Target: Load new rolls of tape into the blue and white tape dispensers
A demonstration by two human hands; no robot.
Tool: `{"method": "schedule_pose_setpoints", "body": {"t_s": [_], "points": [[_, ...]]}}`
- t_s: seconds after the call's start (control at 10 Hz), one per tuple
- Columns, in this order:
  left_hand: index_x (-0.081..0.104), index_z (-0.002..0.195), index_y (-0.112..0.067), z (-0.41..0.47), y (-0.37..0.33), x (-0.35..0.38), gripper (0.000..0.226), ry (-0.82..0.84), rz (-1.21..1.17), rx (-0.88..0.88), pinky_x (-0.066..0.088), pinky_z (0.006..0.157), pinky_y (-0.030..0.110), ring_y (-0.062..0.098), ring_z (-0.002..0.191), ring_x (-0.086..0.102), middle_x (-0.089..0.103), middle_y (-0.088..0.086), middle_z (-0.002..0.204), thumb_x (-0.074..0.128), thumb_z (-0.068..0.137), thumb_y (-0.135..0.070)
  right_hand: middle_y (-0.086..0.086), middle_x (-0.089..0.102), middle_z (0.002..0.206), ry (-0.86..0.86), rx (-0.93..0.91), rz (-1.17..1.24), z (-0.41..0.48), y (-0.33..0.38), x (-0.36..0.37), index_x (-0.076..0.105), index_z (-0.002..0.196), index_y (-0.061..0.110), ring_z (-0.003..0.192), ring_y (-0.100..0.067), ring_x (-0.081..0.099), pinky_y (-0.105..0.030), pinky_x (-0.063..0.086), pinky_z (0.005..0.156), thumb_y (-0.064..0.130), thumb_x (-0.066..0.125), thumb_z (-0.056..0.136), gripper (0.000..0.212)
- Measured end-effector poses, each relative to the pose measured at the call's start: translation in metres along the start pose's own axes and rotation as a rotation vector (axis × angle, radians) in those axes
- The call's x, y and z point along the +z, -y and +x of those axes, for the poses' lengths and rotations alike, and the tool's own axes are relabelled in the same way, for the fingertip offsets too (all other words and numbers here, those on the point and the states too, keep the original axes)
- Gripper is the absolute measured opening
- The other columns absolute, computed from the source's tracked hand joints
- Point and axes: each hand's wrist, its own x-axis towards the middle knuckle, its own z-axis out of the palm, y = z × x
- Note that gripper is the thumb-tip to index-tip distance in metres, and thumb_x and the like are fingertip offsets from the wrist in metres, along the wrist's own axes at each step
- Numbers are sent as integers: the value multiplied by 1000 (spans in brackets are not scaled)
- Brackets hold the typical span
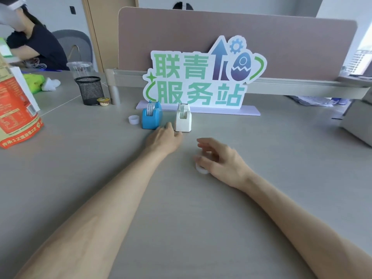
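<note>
Blue dispenser and white dispenser stand side by side on the bench, each with a roll seated; the left hand rests empty between their bases, its grip loose, while the right hand curls over a small white tape roll. Roll looks light, stiff, slick — pinch it by the rim. A spare white ring sits left of the blue one, sign right behind — little room back there.

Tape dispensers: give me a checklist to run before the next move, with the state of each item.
1. Blue dispenser upright: ok.
2. White dispenser upright: ok.
3. Both already carry a roll: ok, though new or old cannot tell.
4. Right hand covers a white ring on the table; gripped: cannot tell.
5. Left hand sits between the dispenser bases, holding nothing visible: ok.
6. Loose white ring left of the blue dispenser, untouched: ok.
</note>
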Motion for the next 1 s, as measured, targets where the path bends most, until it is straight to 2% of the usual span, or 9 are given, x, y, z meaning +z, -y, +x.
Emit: {"method": "schedule_pose_setpoints", "body": {"t_s": [0.1,0.2,0.3,0.4,0.6,0.7,0.8,0.9,1.0], "points": [[48,122,-7,-9,3,0,42,-5,33,34,39,85,38,31,123,48,51,14,135,31,97,-36,5,62,111,30,-109,-158,-7,-2,-2,55,131,22,102,-7,57,-17,44,89,25,69,82,51],[51,122,-7,-16,6,-1,41,0,37,81,36,95,35,25,127,44,51,9,134,29,99,-33,-1,66,105,-48,-141,-198,7,-7,-1,57,129,14,91,-13,55,-29,48,91,14,64,84,46],[51,120,-8,-18,7,-3,39,13,23,96,36,97,35,24,128,43,51,7,134,29,98,-32,-9,66,114,-96,-83,-249,29,-17,-2,55,132,11,97,-24,59,-35,48,94,10,62,85,48],[51,122,-9,-21,6,-4,39,11,14,87,36,97,35,23,128,43,51,7,135,29,98,-30,-16,60,122,-137,-76,-253,55,-25,-3,54,133,9,108,-30,61,-35,47,96,8,63,87,46],[50,123,-10,-24,4,-6,38,11,22,78,36,96,34,22,128,43,50,5,137,30,97,-29,-17,54,128,-102,-126,-321,117,-34,2,55,132,9,112,-34,58,-36,45,95,14,69,85,49],[51,124,-12,-23,5,-7,38,9,23,83,37,97,34,22,128,43,50,4,139,30,97,-29,-18,50,133,-95,-89,-314,136,-39,3,53,134,9,116,-35,56,-38,44,99,17,69,86,52],[49,129,-13,-20,5,-10,40,10,33,72,36,98,32,22,130,42,48,3,142,32,96,-28,-20,48,135,-101,-26,-307,143,-44,6,47,138,7,113,-36,58,-38,44,99,22,67,88,56],[51,124,-12,-21,5,-7,38,22,30,77,36,97,32,22,129,43,50,3,139,31,95,-28,-20,48,135,-121,17,-275,131,-41,5,43,138,7,117,-35,57,-36,44,97,24,66,87,58],[52,115,-11,-19,5,-6,34,15,1,70,37,93,33,23,124,45,53,4,132,30,95,-28,-21,50,134,-168,21,-275,116,-38,5,43,134,3,122,-35,51,-29,39,91,17,64,88,53]]}}
